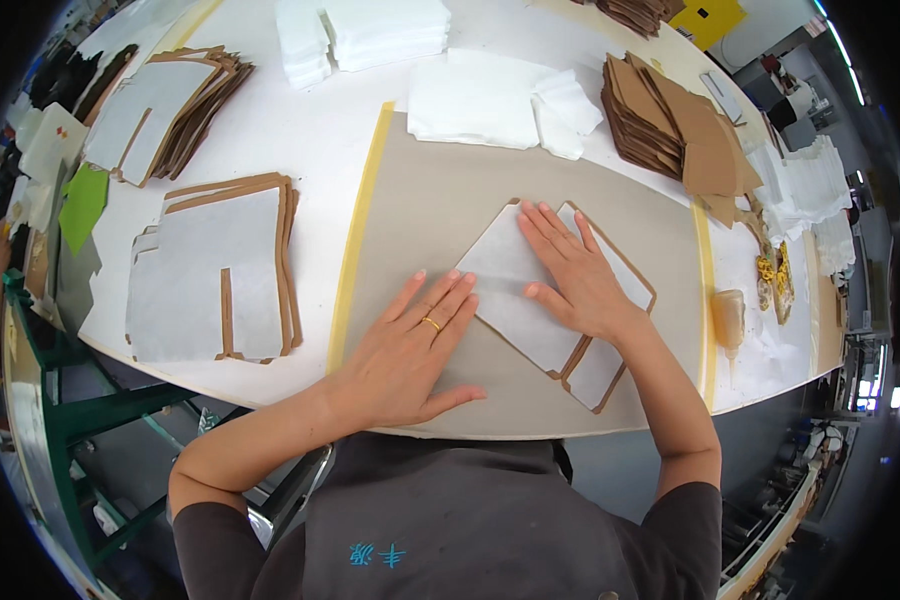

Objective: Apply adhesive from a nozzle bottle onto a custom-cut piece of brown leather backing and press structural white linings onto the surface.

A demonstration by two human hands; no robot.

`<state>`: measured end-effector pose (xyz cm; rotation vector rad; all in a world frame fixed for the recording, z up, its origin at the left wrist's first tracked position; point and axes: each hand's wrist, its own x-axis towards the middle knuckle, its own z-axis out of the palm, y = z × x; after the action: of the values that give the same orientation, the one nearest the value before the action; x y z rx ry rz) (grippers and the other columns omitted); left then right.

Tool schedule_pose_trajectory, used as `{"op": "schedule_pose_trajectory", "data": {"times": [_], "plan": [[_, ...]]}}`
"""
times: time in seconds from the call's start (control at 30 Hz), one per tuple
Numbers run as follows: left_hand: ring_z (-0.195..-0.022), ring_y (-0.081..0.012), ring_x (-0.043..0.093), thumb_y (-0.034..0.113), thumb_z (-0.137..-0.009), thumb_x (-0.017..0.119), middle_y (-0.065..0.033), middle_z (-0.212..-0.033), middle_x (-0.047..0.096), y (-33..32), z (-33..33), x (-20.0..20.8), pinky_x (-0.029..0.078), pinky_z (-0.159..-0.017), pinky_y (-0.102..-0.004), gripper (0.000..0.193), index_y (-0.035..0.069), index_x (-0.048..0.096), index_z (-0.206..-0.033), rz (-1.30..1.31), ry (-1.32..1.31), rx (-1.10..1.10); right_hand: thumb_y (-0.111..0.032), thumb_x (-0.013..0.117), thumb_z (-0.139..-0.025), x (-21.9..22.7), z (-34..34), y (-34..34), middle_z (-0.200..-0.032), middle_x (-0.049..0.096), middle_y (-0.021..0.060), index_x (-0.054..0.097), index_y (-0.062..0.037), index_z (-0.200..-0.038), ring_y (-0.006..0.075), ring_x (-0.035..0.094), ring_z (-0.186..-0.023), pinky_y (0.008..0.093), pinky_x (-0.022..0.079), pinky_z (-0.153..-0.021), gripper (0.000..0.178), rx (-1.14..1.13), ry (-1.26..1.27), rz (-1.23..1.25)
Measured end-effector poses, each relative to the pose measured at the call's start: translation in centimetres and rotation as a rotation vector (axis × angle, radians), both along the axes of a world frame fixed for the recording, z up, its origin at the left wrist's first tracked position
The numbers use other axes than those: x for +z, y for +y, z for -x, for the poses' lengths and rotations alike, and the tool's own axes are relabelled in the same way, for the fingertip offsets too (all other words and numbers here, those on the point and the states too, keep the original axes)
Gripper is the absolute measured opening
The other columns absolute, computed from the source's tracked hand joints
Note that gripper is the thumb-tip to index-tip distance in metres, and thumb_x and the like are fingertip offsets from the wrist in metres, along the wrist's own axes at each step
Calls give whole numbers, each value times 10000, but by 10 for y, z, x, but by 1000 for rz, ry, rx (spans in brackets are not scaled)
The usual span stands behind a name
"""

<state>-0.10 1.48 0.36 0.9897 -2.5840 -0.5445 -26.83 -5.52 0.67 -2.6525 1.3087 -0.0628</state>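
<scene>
On the mat (420, 200), your right hand (575, 280) spreads flat over the panel (505, 270), your left hand (410, 350) fanned at its edge; lined stack (185, 275) looks done, brown pile (660, 115) apparently waiting.

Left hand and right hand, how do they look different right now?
The left hand wears a gold ring; the right hand shows none. The left hand is mostly over the greyish mat, the right hand over the white brown-edged piece. Both are palm down, fingers extended.
</scene>
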Motion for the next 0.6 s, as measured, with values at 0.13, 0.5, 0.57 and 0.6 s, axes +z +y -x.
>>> {"op": "schedule_pose_trajectory", "data": {"times": [0.13,0.5,0.57,0.6], "plan": [[-1411,-377,247,523,-872,575,-249,-1492,297,-26,24,-3,163,-1151,-504,829,-96,359,-1379,81,-24,-3,-407,509,-928,12,13,5,-1561,231,124,258,-42,-1486,273,185,-1452,487,93,-1172,713,-22,-171,-37],[-1392,-416,259,480,-885,580,-328,-1442,319,-38,48,-9,175,-1149,-503,773,-141,405,-1312,46,-26,-30,-377,468,-963,-26,110,-11,-1508,334,151,334,1,-1436,295,288,-1408,455,197,-1151,620,-592,66,250],[-1363,-407,305,409,-877,611,-296,-1404,381,-48,58,-6,197,-1138,-510,657,-105,464,-1259,122,18,30,-330,511,-948,-14,119,6,-1428,426,145,409,-6,-1383,296,402,-1312,434,306,-1076,551,-664,-89,254],[-1335,-398,351,338,-868,641,-263,-1366,444,-55,64,-5,218,-1128,-517,542,-69,523,-1206,195,62,97,-282,553,-933,-7,120,16,-1349,519,139,485,-14,-1329,297,516,-1216,413,416,-1002,484,-728,-243,256]]}}
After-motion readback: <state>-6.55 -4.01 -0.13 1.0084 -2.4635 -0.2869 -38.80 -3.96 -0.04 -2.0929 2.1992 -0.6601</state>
